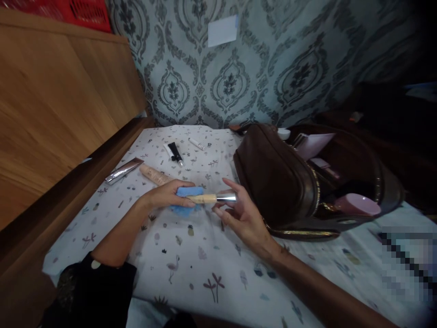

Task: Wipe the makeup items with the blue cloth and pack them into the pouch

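My left hand (167, 193) is closed round a blue cloth (190, 191) and a slim beige cosmetic item with a silver end (206, 198). The cloth wraps the item's left part, and its silver end points right. Close around that end is my right hand (241, 209), fingers apart and curved; whether they touch it I cannot tell. Just beyond my left hand lies a beige tube (153, 174). A shiny silver case (123, 171) rests farther left. Behind are a small black tube (175, 152) and a white stick-shaped item (196, 144).
An open brown leather bag (273, 177) stands on the right, holding a pink cup-like item (358, 204) and pale packets. The printed tablecloth (184, 282) covers the surface. A wooden cabinet (68, 82) borders the left; a patterned wall (228, 82) is behind.
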Motion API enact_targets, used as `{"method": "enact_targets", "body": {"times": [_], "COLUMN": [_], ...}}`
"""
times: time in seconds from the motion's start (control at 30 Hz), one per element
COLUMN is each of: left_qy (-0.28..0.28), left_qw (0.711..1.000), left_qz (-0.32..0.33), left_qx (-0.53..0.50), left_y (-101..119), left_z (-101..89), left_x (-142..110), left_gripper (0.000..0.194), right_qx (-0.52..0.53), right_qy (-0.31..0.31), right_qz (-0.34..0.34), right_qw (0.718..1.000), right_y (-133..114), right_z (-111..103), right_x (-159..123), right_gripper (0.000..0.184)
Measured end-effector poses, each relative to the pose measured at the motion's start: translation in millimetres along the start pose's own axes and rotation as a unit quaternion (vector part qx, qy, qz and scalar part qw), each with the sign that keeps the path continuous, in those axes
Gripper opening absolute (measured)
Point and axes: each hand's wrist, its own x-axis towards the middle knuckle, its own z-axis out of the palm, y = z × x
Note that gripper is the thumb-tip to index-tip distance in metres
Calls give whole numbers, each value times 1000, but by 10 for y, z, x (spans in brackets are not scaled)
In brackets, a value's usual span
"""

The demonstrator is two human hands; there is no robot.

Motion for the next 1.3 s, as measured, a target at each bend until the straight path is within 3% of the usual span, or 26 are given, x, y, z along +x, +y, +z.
{"method": "enact_targets", "body": {"times": [0.07, 0.2, 0.37, 0.43, 0.53, 0.6, 0.67, 0.93, 1.17, 1.3], "left_qy": [4, -13, -9, 30, 142, 219, 260, 159, 177, 174], "left_qw": [997, 986, 995, 997, 987, 971, 955, 931, 914, 914], "left_qz": [-6, 2, -14, -37, -33, -18, 3, 29, 17, 16], "left_qx": [-73, -167, -102, -64, -63, -97, -143, -328, -364, -366], "left_y": [-36, -42, 0, -8, -17, 2, 41, 140, 120, 109], "left_z": [108, 362, 359, 290, 261, 315, 407, 656, 653, 639], "left_x": [42, 133, 145, 132, 134, 148, 162, 195, 210, 208], "left_gripper": [32, 52, 46, 47, 50, 49, 46, 58, 46, 47], "right_qx": [36, 24, 65, 94, 132, 139, 126, 70, 101, 220], "right_qy": [-11, -27, 0, 21, 17, -7, -36, -117, -112, -142], "right_qz": [32, 33, 36, 44, 49, 56, 64, 73, 111, 182], "right_qw": [999, 999, 997, 994, 990, 989, 989, 988, 982, 948], "right_y": [5, -30, -49, -31, -21, -37, -64, -96, -31, -32], "right_z": [9, -2, -3, 0, 2, 4, 9, 39, 43, 50], "right_x": [26, 49, 61, 69, 70, 57, 36, 18, 25, 8], "right_gripper": [67, 45, 46, 47, 45, 45, 46, 45, 47, 49]}}
